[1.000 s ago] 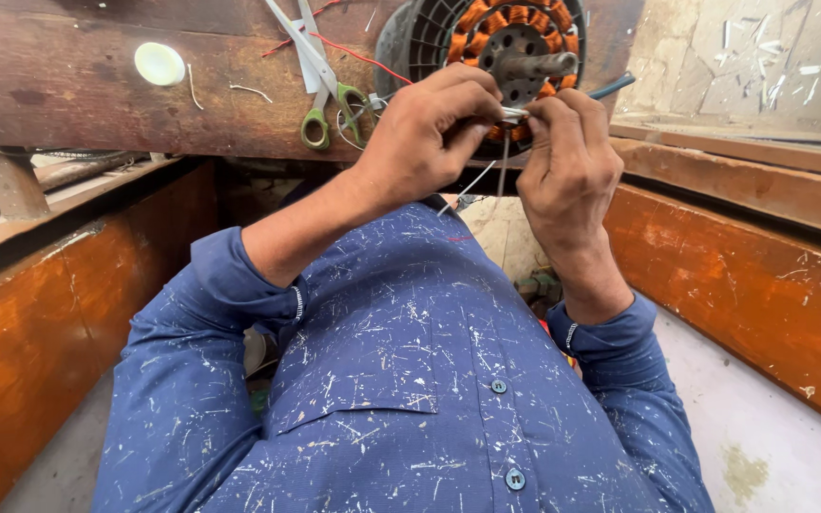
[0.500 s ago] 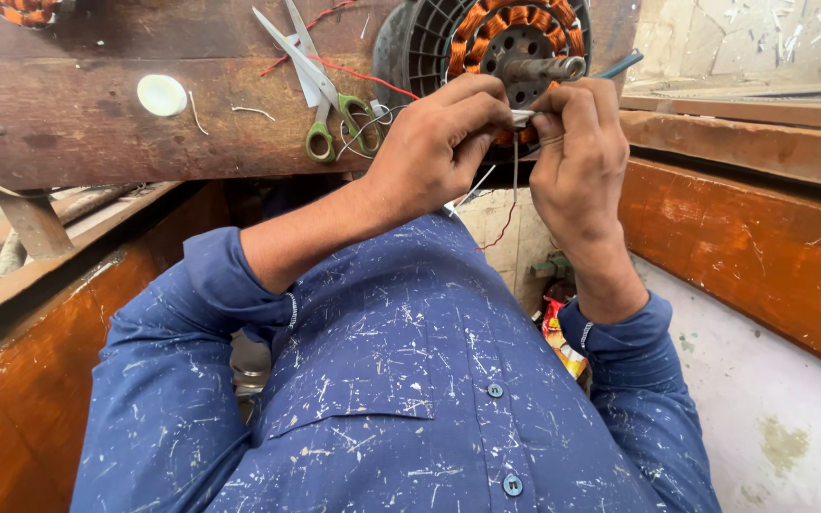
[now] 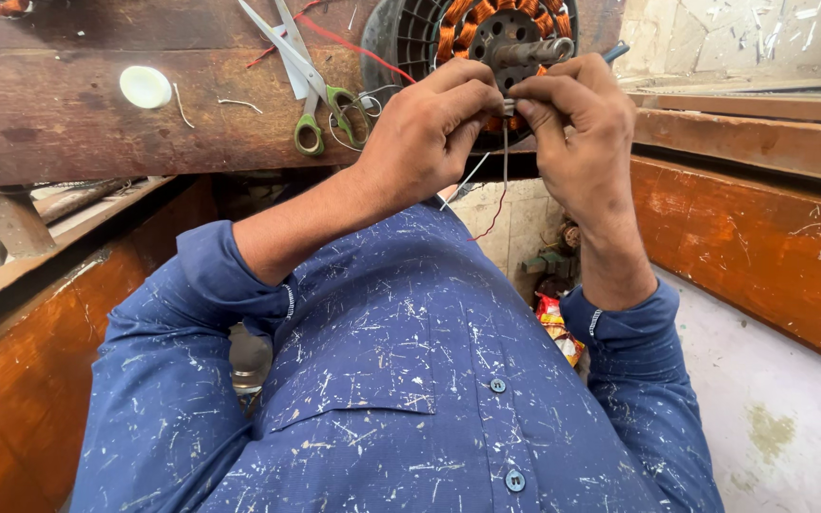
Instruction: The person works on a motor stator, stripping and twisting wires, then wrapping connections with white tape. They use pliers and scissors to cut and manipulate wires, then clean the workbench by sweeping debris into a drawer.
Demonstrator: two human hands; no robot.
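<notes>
A round fan motor stator [image 3: 448, 33] with copper-orange windings and a metal shaft lies on the worn wooden bench [image 3: 78, 123]. My left hand [image 3: 420, 138] and my right hand [image 3: 577, 128] meet just below the shaft, fingertips pinched together on thin wire ends [image 3: 505, 142]. A white and a red wire hang down from the pinch. Both forearms come up from blue speckled shirt sleeves.
Green-handled scissors [image 3: 311, 81] lie on the bench left of the motor, next to a red wire [image 3: 334, 43]. A white round cap [image 3: 145, 86] sits further left. Orange-brown wooden walls stand at both sides. A colourful packet [image 3: 558, 328] lies below on the floor.
The view has shifted slightly. Both hands stay pinched on the wires under the shaft, with only small finger movement.
</notes>
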